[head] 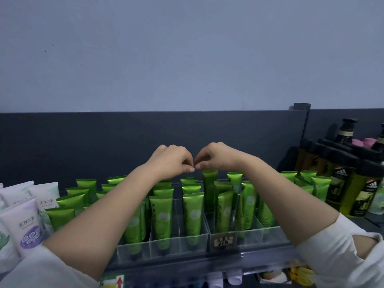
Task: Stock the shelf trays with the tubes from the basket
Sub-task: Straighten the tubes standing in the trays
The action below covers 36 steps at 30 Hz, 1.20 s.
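Note:
Several green tubes point(162, 215) stand cap-down in rows inside clear divided shelf trays point(193, 244). My left hand point(172, 159) and my right hand point(214, 156) hover over the back rows with fingers curled, their fingertips meeting in the middle. Nothing shows between the fingertips. One taller green tube point(209, 183) rises just under my right hand's fingers; I cannot tell whether they touch it. The basket is out of sight.
White and purple tubes point(27, 221) stand at the left of the shelf. Dark and yellow bottles point(340, 183) crowd the right. A dark back panel point(104, 142) closes the shelf behind. A price label point(224, 242) hangs on the tray front. More items point(234, 277) lie on the shelf below.

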### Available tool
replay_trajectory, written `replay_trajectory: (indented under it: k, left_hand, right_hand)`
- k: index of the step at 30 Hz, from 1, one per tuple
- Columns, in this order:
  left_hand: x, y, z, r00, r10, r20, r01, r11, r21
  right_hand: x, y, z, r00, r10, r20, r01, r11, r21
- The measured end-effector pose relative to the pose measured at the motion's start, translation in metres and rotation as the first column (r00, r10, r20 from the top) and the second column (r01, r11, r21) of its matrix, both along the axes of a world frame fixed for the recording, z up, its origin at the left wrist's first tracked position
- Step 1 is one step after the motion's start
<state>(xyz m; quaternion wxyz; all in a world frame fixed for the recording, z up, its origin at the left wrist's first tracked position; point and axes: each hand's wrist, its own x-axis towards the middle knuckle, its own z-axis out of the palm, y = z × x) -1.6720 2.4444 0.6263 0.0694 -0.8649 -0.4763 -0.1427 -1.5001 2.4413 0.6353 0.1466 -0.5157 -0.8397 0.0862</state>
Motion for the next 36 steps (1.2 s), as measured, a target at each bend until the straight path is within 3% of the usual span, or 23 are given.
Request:
replay_trajectory:
  k: [7, 12, 20, 28, 36]
  left_hand:
    - [0.029, -0.027, 0.008, 0.994, -0.095, 0.046, 0.09, 0.992, 0.092]
    - [0.051, -0.05, 0.001, 0.989, -0.12, 0.09, 0.117, 0.992, 0.036]
    - [0.082, -0.067, -0.03, 0.989, 0.069, -0.127, -0.059, 0.995, 0.084]
    - [0.078, -0.077, -0.034, 0.976, 0.212, -0.055, -0.209, 0.976, 0.057]
    - [0.085, -0.083, -0.034, 0.954, 0.297, -0.047, -0.296, 0.955, 0.027]
  right_hand:
    - [0.033, -0.02, 0.006, 0.999, -0.033, 0.007, 0.032, 0.994, 0.1]
    - [0.052, -0.025, 0.001, 0.995, -0.029, 0.095, 0.024, 0.998, 0.06]
    - [0.056, -0.02, -0.018, 0.949, 0.003, 0.316, -0.036, 0.994, 0.099]
    - [0.055, -0.015, -0.019, 0.952, 0.109, 0.287, -0.148, 0.982, 0.118]
    - [0.048, -0.018, -0.023, 0.971, 0.122, 0.205, -0.141, 0.987, 0.081]
